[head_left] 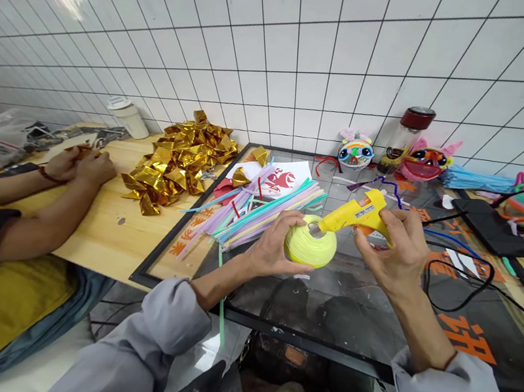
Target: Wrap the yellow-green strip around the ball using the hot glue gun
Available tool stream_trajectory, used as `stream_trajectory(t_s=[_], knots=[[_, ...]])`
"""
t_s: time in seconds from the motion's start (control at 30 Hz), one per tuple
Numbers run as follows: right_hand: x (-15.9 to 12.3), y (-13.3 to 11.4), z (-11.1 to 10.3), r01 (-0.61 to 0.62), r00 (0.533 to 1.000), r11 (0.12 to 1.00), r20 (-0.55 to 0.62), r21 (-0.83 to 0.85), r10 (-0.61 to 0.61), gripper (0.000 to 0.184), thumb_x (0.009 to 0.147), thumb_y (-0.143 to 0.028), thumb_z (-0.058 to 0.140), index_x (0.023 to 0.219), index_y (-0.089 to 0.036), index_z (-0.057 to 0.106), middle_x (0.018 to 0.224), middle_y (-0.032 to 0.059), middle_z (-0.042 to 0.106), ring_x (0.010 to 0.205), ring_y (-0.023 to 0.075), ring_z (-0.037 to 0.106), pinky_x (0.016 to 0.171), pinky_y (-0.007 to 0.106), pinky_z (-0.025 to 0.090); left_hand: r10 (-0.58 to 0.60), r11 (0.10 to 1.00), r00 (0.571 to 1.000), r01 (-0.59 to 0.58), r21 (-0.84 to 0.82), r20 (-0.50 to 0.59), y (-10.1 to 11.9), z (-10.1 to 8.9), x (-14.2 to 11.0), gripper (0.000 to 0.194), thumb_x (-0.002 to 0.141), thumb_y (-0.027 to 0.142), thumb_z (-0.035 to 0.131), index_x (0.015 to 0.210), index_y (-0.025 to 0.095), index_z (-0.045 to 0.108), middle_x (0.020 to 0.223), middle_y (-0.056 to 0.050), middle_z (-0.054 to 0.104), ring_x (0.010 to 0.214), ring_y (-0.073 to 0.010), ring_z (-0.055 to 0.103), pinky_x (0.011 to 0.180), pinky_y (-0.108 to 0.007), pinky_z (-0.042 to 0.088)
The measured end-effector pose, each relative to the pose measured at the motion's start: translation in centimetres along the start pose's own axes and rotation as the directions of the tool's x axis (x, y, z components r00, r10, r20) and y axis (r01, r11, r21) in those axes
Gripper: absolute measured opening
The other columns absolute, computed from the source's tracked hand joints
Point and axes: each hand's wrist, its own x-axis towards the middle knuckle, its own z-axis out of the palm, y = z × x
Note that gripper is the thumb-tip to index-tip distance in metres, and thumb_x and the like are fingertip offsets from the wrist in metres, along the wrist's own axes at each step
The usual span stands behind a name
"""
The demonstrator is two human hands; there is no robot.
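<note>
My left hand (274,244) is closed around a round, pale yellow ball (311,247) that looks wrapped in fuzzy strands. In my right hand (398,247) is a yellow glue gun (356,214), its nozzle pointing down and left at the hollow in the top of the ball. Whether the nozzle touches the ball I cannot tell. Behind my left hand lies a bundle of pastel pipe cleaners (259,212) in purple, teal and yellow. Both hands are above a dark glass panel (352,316).
Gold folded foil pieces (183,160) are heaped at left, beside a co-worker's hands (82,164). At the back stand a bottle (403,139) and two decorated animal-face balls (356,151). A black phone (493,229) and a looping cable (453,306) lie at right.
</note>
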Motion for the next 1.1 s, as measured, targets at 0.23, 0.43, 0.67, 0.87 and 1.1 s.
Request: stream_trajectory(t_s=[0.23,0.43,0.67,0.87,1.1], knots=[[-0.35,-0.22,0.26,0.071,0.994,0.991,-0.072,-0.115,-0.079,0.027,0.084,-0.027,0.068,0.111,-0.022,0.063,0.091,0.0077,0.065,0.077,0.0226,0.064,0.063,0.035,0.052,-0.003,1.0,1.0,0.003,-0.025,-0.002,0.05,-0.04,0.03,0.085,0.066,0.05,0.09,0.131,0.021,0.043,0.126,-0.015,0.058,0.121,-0.0315,0.06,0.102,-0.051,0.053],[-0.56,-0.46,0.41,0.1,0.985,0.98,-0.124,-0.171,-0.122,0.028,0.083,-0.024,0.07,0.111,-0.021,0.063,0.091,0.0081,0.066,0.078,0.0222,0.064,0.064,0.033,0.052,-0.003,1.0,1.0,0.003,-0.019,-0.004,0.07,-0.03,0.06,0.086,0.066,0.05,0.091,0.13,0.022,0.043,0.127,-0.015,0.058,0.122,-0.0318,0.06,0.102,-0.051,0.052],[-0.68,-0.41,0.59,0.048,0.992,0.978,-0.106,-0.204,-0.071,0.022,0.086,-0.032,0.067,0.106,-0.021,0.064,0.09,0.0084,0.065,0.078,0.022,0.063,0.066,0.034,0.052,-0.011,1.0,1.0,0.011,-0.006,0.005,0.13,-0.05,0.01,0.086,0.066,0.05,0.091,0.131,0.022,0.042,0.127,-0.015,0.058,0.122,-0.0323,0.06,0.101,-0.052,0.052],[-0.67,-0.48,0.6,0.058,0.991,0.987,-0.11,-0.153,-0.076,0.022,0.086,-0.028,0.069,0.106,-0.021,0.064,0.089,0.0065,0.066,0.077,0.0212,0.064,0.065,0.032,0.051,-0.023,1.0,1.0,0.023,0.008,0.011,0.05,-0.07,-0.15,0.09,0.064,0.049,0.092,0.132,0.022,0.042,0.128,-0.015,0.057,0.123,-0.0328,0.061,0.102,-0.052,0.052],[-0.61,-0.33,0.16,-0.034,0.999,0.997,0.007,-0.072,0.035,0.02,0.09,-0.035,0.065,0.105,-0.024,0.065,0.091,0.0094,0.066,0.079,0.0247,0.064,0.067,0.037,0.053,-0.012,1.0,1.0,0.012,0.014,0.014,-0.11,-0.07,-0.23,0.09,0.064,0.049,0.092,0.133,0.022,0.042,0.128,-0.016,0.057,0.123,-0.0333,0.061,0.102,-0.053,0.052]])
